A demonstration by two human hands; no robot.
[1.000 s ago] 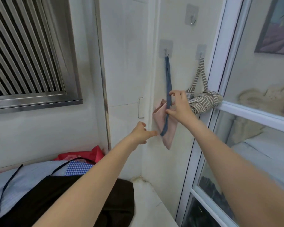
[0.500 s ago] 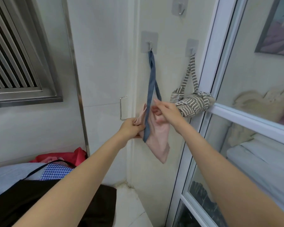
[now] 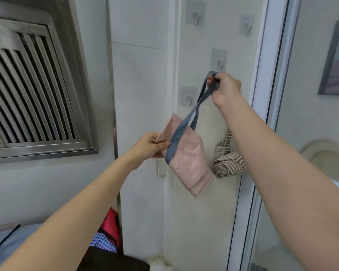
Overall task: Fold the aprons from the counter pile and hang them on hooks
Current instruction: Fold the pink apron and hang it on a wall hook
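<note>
Both hands are occupied with one folded apron: the right hand, right of centre in the frame, is closed round the top of the blue strap loop, while the left hand, at mid-frame, pinches the upper left corner of the pink apron. The folded bundle is held between the two hands, its long axis slanting from upper left down to lower right, with the strap rising from it up and to the right into the right hand. The strap loop is not on any hook. The nearest hook is seen just above the right hand, close to the strap's top but apart from it; a second hook lies to the left of the strap, lower down. The right hand is judged the nearer to both, so the hanging is expected to be led by it. A striped apron is seen hanging behind the right forearm, just beside the pink one. More aprons are left at the lower edge of the frame
</note>
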